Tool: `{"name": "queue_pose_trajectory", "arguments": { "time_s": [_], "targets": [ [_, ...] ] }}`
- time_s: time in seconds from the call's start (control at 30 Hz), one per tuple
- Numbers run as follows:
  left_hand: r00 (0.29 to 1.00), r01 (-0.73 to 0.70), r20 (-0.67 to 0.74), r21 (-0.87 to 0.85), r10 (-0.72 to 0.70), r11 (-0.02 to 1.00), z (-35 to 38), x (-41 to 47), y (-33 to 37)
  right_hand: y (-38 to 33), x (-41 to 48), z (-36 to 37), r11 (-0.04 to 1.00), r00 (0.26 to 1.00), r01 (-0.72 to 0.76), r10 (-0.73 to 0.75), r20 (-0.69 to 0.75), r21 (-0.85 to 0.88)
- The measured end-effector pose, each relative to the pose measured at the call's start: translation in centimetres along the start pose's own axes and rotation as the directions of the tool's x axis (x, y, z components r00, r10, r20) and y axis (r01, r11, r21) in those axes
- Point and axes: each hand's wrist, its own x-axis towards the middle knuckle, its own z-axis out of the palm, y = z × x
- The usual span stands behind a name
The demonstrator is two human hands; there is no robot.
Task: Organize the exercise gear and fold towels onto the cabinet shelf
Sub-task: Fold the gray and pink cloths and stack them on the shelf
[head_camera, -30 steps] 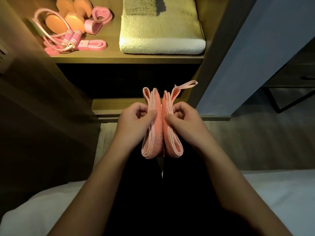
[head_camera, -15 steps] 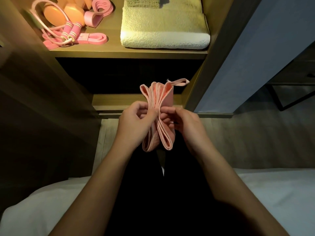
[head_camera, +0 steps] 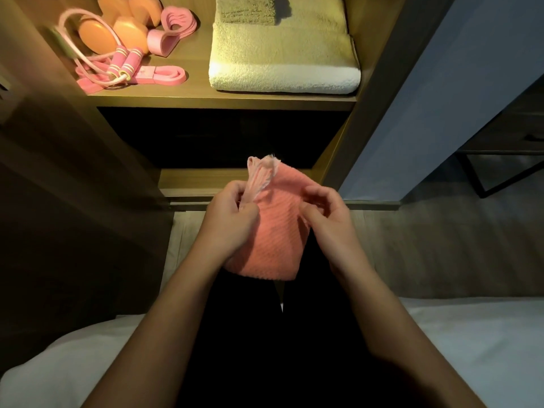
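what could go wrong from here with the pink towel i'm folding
1. The pink towel is held in the air; its layers fan out loose at the top by the left hand, and the right hand grips only its edge, so the fold may spring open on the way up.
2. The shelf has only a narrow bare strip between the pink band and the cream towel; squeezed in there, it could shove the band.

A home bedroom: bed [head_camera: 471,334] (white sheet) facing wooden cabinet [head_camera: 223,98].
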Motion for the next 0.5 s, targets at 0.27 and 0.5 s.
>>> {"name": "queue_pose_trajectory", "arguments": {
  "time_s": [0.27, 0.5],
  "targets": [
    [0.986, 0.004, -0.167, -0.085, -0.018, 0.996, 0.0, 0.3, -0.6, 1.4, 0.4, -0.6, 0.904, 0.938, -0.339, 0.305, 0.165, 0.262],
    [0.978, -0.123, -0.153, 0.142, 0.145, 0.982, -0.3, 0.4, -1.7, 1.7, 0.2, -0.8, 0.94, 0.974, -0.211, 0.178, 0.142, 0.269]
  ]
}}
